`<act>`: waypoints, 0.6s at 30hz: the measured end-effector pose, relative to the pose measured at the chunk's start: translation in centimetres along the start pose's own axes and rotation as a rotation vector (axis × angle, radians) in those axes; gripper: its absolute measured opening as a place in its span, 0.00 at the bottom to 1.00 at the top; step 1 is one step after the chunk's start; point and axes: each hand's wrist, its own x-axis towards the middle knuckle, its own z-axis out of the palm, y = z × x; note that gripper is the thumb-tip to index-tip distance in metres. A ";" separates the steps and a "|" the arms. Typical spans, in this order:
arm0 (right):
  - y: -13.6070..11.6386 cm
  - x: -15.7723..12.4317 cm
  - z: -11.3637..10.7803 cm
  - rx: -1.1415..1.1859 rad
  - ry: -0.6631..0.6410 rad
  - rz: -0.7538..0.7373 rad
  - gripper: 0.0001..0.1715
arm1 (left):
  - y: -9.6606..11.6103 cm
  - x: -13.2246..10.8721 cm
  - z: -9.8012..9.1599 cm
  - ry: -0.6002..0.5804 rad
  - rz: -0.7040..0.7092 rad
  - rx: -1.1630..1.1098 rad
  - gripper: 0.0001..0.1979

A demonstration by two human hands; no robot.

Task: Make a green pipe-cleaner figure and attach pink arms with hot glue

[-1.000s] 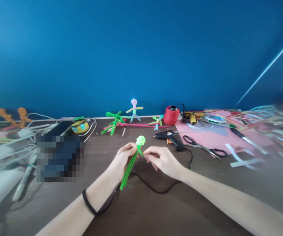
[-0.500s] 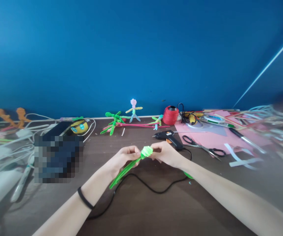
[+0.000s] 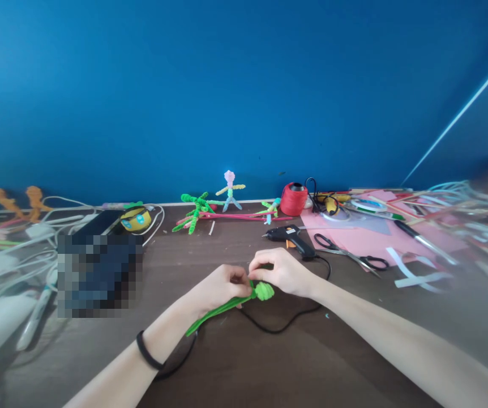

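My left hand (image 3: 227,286) is closed around a bundle of green pipe cleaners (image 3: 212,313), just below a rounded, coiled light-green head (image 3: 264,291). The loose strands trail down and to the left under the palm. My right hand (image 3: 280,272) pinches at the neck of the bundle, thumb and forefinger together behind the coiled head. A bit of green shows at those fingertips, though most of what they grip is hidden. Both hands are close together above the brown table.
A black glue gun (image 3: 290,238) lies behind my right hand, its cord (image 3: 278,331) looping beneath both hands. Scissors (image 3: 352,255) rest beside pink paper (image 3: 333,226). Pipe-cleaner figures (image 3: 229,192) and a red thread spool (image 3: 294,199) stand along the blue wall. Cables (image 3: 52,226) clutter the left.
The coiled head has moved down and slightly right, now pointing right. My left hand has turned over the bundle, and my right fingers have shifted from the head's side to the neck.
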 end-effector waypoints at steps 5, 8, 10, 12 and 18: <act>-0.8 -0.1 0.4 -0.154 0.044 -0.120 0.08 | -0.3 0.1 0.5 0.079 0.041 -0.005 0.02; -1.1 -0.3 0.6 -0.269 0.108 -0.151 0.09 | -0.5 0.2 0.9 0.230 0.088 0.032 0.05; -1.1 -0.5 0.9 -0.336 0.153 -0.153 0.10 | -0.6 0.3 1.1 0.304 0.117 0.049 0.07; -1.1 -0.7 1.3 -0.374 0.195 -0.147 0.11 | -0.6 0.4 1.2 0.350 0.127 0.048 0.05; -1.5 -1.1 2.6 -0.148 0.270 -0.139 0.08 | -0.8 0.6 1.0 0.454 0.195 -0.194 0.06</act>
